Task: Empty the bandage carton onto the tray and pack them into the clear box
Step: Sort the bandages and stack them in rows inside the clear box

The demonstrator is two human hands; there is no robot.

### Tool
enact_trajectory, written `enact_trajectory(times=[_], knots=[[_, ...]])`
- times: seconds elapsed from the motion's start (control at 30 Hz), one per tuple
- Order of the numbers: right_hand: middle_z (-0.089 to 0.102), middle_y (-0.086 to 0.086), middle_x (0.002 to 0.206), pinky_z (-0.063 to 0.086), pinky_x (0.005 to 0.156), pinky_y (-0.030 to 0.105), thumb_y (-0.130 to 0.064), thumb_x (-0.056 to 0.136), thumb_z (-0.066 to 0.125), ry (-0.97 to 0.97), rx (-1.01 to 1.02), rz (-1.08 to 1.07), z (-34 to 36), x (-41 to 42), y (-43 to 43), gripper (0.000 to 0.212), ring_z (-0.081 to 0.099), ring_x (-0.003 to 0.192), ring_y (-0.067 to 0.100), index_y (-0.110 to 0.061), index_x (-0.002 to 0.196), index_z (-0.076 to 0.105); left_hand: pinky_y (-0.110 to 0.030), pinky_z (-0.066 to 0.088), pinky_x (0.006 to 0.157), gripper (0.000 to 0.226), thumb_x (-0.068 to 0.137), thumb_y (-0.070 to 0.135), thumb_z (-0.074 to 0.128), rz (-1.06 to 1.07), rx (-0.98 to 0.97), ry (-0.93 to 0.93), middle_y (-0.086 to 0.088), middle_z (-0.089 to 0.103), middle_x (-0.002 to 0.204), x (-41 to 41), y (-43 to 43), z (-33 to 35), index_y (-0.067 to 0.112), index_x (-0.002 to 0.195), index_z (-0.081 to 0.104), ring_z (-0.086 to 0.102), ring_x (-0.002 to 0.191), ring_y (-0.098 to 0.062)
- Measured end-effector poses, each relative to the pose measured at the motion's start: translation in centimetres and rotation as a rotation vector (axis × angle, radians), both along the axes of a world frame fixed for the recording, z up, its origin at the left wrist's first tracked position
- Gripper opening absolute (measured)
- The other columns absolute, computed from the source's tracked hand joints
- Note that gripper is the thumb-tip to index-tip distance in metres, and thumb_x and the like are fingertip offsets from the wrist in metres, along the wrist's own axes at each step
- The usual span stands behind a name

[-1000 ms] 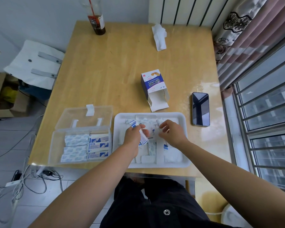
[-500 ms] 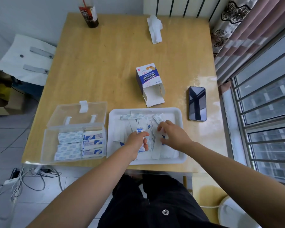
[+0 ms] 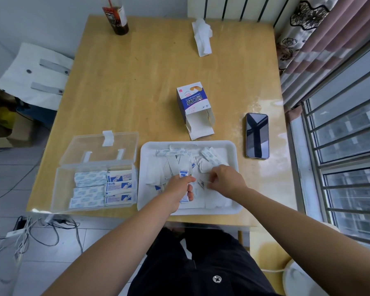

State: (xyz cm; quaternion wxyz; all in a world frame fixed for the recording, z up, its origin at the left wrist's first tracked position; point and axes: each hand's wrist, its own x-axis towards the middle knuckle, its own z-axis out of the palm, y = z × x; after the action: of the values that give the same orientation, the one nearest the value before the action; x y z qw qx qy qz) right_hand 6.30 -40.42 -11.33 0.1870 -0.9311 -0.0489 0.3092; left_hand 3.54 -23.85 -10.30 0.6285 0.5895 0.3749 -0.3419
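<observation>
Gathering bandages (image 3: 210, 157), loose on tray (image 3: 201, 211) | left hand (image 3: 178, 191) grips small stack, fingers curled round it | right hand (image 3: 226, 178): fingers bent into pile, pinching or not we cannot tell | we judge them light, thin, floppy, slick: pinch across mid-length | clear box (image 3: 62, 189) part-filled, just beside tray

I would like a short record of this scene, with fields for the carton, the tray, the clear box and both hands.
tray: loose bandages scattered in it
carton: on its side beyond the tray, flap open
clear box: lid open, packed bandages in rows
left hand: grips a small stack of bandages over the tray
right hand: fingers curled on the loose bandages; hold unclear
</observation>
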Motion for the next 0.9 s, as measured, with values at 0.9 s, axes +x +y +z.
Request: enact_trajectory(times=[0.9], knots=[[0.061,-0.014,0.070,0.045,0.064,0.019,-0.015,0.081,0.067,0.158,0.287,-0.024,1.6,0.5,0.8,0.012,0.052,0.063,0.003,-0.023,0.086,0.074,-0.025,0.043,0.046,0.017,0.087,0.011,0.056,0.248,0.428,-0.202,-0.006,0.050,0.080,2.1,3.6,-0.1,0.010,0.098,0.043,0.046,0.056,-0.016]])
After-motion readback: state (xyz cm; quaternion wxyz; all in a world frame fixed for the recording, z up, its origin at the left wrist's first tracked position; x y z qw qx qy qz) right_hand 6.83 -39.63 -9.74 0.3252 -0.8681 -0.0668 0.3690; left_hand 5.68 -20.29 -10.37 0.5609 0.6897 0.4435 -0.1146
